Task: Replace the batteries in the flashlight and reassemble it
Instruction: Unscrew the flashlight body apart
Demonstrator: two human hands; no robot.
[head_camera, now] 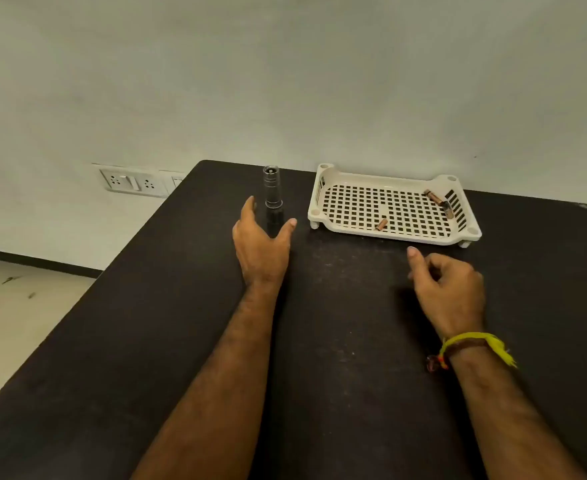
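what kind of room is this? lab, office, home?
Probably an office or lab-style workroom, though that is uncertain. Cues: a bare dark table pushed against a plain white wall, a wall socket and switch panel at table height, and a skirting-edged tiled floor.

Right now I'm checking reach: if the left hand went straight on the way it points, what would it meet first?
Most likely the flashlight, standing upright between the left hand's spread thumb and fingers; whether they already touch is unclear.
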